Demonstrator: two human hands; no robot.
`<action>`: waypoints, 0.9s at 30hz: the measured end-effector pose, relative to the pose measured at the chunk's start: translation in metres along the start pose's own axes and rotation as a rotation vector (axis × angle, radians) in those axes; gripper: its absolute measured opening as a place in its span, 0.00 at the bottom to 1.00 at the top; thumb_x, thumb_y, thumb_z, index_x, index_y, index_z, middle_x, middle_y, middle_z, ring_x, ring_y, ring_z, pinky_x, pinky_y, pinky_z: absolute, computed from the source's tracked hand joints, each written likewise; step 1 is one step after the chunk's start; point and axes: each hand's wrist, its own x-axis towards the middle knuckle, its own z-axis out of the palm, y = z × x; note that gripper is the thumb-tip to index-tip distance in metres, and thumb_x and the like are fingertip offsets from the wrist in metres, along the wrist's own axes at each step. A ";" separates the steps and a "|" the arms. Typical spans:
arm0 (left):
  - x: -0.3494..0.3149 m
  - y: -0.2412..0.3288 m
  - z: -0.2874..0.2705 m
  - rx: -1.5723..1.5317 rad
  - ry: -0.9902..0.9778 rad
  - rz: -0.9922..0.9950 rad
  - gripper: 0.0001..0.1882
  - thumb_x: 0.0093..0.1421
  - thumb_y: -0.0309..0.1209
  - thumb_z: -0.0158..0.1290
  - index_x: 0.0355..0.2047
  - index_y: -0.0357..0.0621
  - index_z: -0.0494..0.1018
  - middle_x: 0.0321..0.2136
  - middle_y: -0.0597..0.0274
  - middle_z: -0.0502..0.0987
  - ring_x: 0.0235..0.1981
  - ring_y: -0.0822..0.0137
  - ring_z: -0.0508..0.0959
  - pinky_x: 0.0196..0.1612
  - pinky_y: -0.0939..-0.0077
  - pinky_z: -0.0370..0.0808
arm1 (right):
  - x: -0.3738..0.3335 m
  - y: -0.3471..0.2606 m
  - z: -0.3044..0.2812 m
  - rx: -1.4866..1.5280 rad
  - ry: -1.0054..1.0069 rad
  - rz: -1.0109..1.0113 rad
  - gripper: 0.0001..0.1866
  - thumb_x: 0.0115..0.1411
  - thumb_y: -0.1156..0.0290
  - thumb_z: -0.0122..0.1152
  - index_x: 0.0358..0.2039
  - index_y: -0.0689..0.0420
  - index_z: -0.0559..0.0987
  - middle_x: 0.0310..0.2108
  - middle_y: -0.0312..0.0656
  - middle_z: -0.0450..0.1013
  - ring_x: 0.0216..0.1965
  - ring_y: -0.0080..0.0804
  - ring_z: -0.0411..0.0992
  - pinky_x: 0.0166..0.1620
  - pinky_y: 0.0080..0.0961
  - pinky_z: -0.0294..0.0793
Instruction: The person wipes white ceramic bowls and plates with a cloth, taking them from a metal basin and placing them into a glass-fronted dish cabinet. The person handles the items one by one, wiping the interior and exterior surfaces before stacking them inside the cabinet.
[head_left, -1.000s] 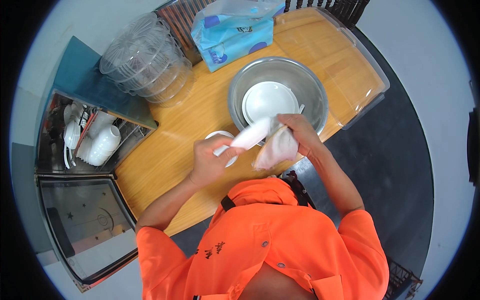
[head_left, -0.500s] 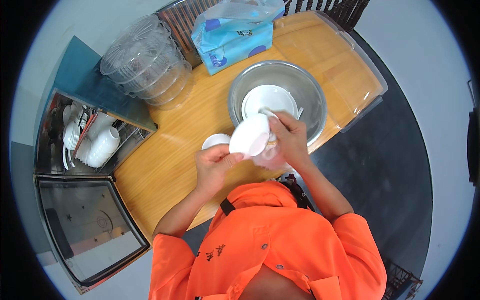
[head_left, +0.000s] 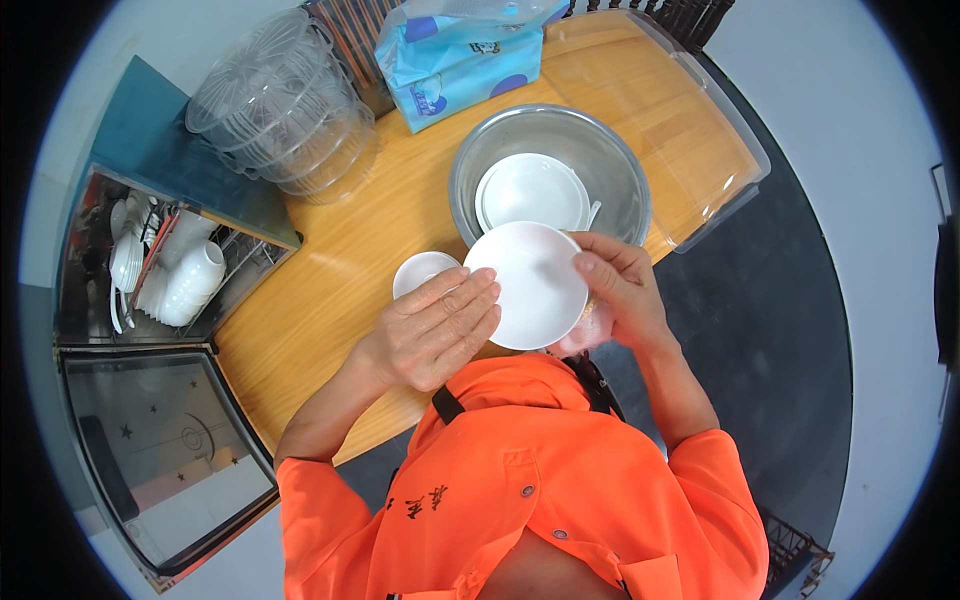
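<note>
Above the table's near edge, a white bowl [head_left: 527, 285] is tipped so its bare inside faces me. My right hand [head_left: 622, 287] grips its right rim, thumb in front, with a pale pinkish cloth [head_left: 588, 330] hanging below the palm. My left hand [head_left: 432, 328] is at the opposite rim, its fingers long and close together over the edge; its thumb is hidden. A smaller white bowl [head_left: 418, 270] stands on the table just beyond my left fingers. Farther off, a steel basin [head_left: 625, 185] contains white dishes [head_left: 540, 190] and a white spoon [head_left: 595, 212].
At left, an open cabinet [head_left: 150, 120] holds white bowls and spoons, its glass door [head_left: 170, 440] swung down. Clear stacked baskets [head_left: 290, 110] and a blue tissue pack [head_left: 465, 75] stand along the back. A transparent cover [head_left: 690, 150] lies at the wooden table's right end.
The bowl has turned from showing its outside to showing its inside. My left hand has rolled over, its back now up. My right hand has moved slightly right and nearer me.
</note>
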 end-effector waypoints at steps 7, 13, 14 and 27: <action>0.002 0.014 0.027 -0.923 0.521 -0.757 0.32 0.53 0.48 0.54 0.52 0.38 0.66 0.55 0.48 0.65 0.58 0.56 0.64 0.61 0.55 0.57 | 0.005 0.015 0.000 -0.077 0.090 0.005 0.16 0.55 0.75 0.54 0.44 0.69 0.75 0.35 0.40 0.75 0.34 0.19 0.70 0.38 0.17 0.70; 0.000 0.027 0.074 -2.431 1.000 -1.124 0.46 0.54 0.67 0.39 0.59 0.40 0.58 0.61 0.45 0.56 0.60 0.49 0.59 0.62 0.53 0.56 | 0.012 0.049 0.012 -0.516 0.093 -0.138 0.16 0.57 0.72 0.54 0.44 0.68 0.74 0.31 0.41 0.75 0.31 0.21 0.70 0.36 0.19 0.69; -0.005 0.025 0.080 -2.454 1.046 -1.137 0.45 0.55 0.66 0.39 0.59 0.40 0.59 0.61 0.44 0.56 0.60 0.49 0.59 0.61 0.53 0.56 | 0.014 0.053 0.013 -0.550 0.091 -0.172 0.16 0.58 0.71 0.53 0.43 0.67 0.74 0.31 0.41 0.75 0.31 0.21 0.70 0.35 0.19 0.69; -0.027 0.021 0.089 -2.260 0.979 -1.453 0.28 0.63 0.49 0.37 0.54 0.42 0.63 0.51 0.55 0.69 0.54 0.58 0.68 0.56 0.58 0.64 | 0.036 0.027 0.029 -1.037 -0.314 -0.633 0.17 0.43 0.83 0.57 0.38 0.57 0.76 0.40 0.45 0.69 0.42 0.43 0.70 0.38 0.30 0.74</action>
